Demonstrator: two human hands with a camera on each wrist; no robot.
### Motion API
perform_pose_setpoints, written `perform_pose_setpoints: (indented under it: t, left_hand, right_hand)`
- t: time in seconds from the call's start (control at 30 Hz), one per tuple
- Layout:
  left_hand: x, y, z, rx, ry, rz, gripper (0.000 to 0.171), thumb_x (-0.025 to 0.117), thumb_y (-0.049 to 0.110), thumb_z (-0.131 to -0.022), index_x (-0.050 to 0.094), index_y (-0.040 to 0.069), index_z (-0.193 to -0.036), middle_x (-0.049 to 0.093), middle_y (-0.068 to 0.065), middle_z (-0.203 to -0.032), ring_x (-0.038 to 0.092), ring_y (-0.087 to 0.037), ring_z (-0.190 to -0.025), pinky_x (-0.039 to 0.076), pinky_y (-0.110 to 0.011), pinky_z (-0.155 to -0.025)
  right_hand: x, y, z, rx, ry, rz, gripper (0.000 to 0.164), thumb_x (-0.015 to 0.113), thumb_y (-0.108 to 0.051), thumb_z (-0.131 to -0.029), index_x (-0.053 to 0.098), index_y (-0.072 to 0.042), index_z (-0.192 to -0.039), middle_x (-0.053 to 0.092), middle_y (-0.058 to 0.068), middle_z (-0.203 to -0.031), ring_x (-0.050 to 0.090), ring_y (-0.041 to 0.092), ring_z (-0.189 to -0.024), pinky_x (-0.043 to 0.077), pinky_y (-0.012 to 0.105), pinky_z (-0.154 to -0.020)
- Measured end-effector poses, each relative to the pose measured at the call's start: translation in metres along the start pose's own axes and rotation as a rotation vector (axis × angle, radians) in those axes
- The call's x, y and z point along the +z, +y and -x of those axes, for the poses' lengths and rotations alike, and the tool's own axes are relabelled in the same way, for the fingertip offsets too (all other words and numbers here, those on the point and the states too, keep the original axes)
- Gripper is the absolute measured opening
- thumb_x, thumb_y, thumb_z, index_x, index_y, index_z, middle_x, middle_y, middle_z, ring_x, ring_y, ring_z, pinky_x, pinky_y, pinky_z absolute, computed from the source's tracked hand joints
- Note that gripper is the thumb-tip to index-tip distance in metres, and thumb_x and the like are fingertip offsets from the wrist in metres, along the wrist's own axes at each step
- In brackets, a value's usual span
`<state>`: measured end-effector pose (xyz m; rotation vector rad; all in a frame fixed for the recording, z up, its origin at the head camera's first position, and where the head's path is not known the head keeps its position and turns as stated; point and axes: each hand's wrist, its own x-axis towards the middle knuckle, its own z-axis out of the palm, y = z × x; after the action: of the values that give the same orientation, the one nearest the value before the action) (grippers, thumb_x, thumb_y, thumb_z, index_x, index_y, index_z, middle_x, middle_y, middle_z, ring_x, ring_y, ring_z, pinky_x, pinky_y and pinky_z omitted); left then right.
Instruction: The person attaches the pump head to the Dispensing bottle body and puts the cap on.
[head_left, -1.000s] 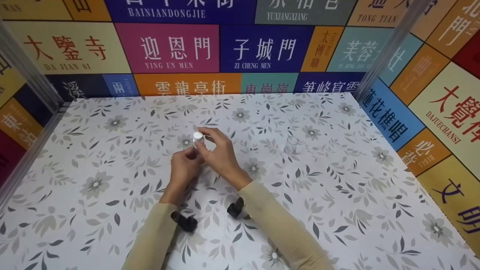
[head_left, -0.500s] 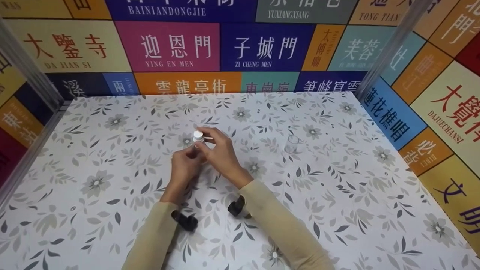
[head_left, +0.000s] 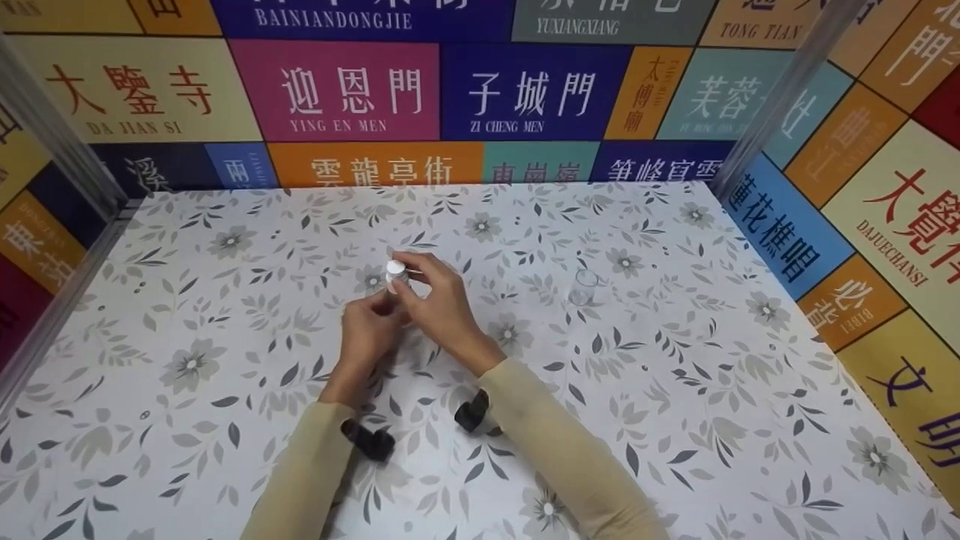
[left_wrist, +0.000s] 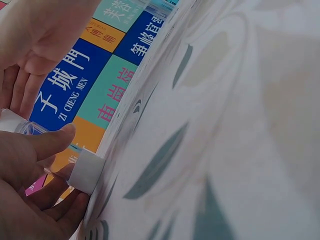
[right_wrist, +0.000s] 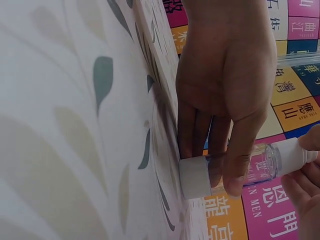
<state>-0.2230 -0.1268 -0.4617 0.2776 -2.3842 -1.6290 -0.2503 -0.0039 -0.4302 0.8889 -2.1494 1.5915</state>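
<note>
A small clear bottle (right_wrist: 257,165) stands upright between both hands, with a white base (left_wrist: 86,171) at the tabletop and a white cap (head_left: 396,267) on top. The left hand (head_left: 369,330) grips its clear lower body between thumb and fingers, just above the base. Higher up, the right hand (head_left: 444,304) pinches the bottle's white top with thumb and fingers. In the right wrist view, only the right fingertips (right_wrist: 312,140) show, at the white cap. The right palm is seen from below in the left wrist view.
A small clear cup (head_left: 583,288) stands on the table to the right of the hands. A white cloth with grey leaves and flowers covers the table (head_left: 225,465). Colourful printed panels (head_left: 337,94) wall the back and both sides. Each forearm wears a black wrist camera (head_left: 369,441).
Both hands and the bottle stay in almost the same place. The right fingers shift only slightly at the white top.
</note>
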Motion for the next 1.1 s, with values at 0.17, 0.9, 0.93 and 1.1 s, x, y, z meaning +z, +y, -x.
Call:
perform_pose_setpoints:
  t: [0.17, 0.9, 0.93, 1.1]
  left_hand:
    - [-0.0005, 0.0010, 0.0005, -0.002, 0.001, -0.002, 0.017, 0.071, 0.003, -0.082, 0.079, 0.005, -0.097, 0.070, -0.008, -0.077, 0.054, -0.013, -0.064, 0.042, -0.021, -0.058]
    - [-0.0009, 0.0013, 0.0006, 0.042, 0.012, -0.005, 0.011, 0.072, 0.005, -0.082, 0.078, 0.004, -0.091, 0.067, -0.003, -0.070, 0.053, -0.010, -0.062, 0.041, -0.020, -0.058]
    - [-0.0010, 0.0014, 0.0008, 0.044, 0.013, -0.009, 0.013, 0.072, 0.005, -0.082, 0.078, 0.005, -0.093, 0.067, -0.003, -0.071, 0.053, -0.011, -0.062, 0.041, -0.020, -0.058]
    - [-0.0003, 0.0019, 0.0006, 0.058, 0.026, -0.035, 0.020, 0.072, 0.004, -0.081, 0.079, 0.005, -0.100, 0.072, -0.009, -0.078, 0.054, -0.013, -0.066, 0.042, -0.020, -0.060]
  right_hand:
    - [0.0001, -0.0005, -0.0001, 0.016, 0.000, -0.007, 0.033, 0.068, -0.007, -0.093, 0.064, -0.002, -0.126, 0.067, 0.013, -0.124, 0.066, 0.022, -0.113, 0.053, 0.024, -0.097]
    - [-0.0016, -0.0019, -0.0004, 0.009, -0.035, -0.009, 0.035, 0.066, -0.001, -0.092, 0.063, 0.002, -0.127, 0.064, 0.014, -0.127, 0.063, 0.024, -0.119, 0.051, 0.026, -0.101]
    - [-0.0015, -0.0016, -0.0004, 0.008, -0.033, -0.013, 0.034, 0.066, -0.002, -0.093, 0.063, 0.002, -0.126, 0.064, 0.015, -0.127, 0.064, 0.024, -0.118, 0.051, 0.028, -0.101]
    - [-0.0024, -0.0008, -0.0005, 0.026, -0.027, -0.038, 0.035, 0.068, -0.005, -0.093, 0.062, 0.002, -0.127, 0.064, 0.014, -0.127, 0.064, 0.024, -0.119, 0.052, 0.032, -0.101]
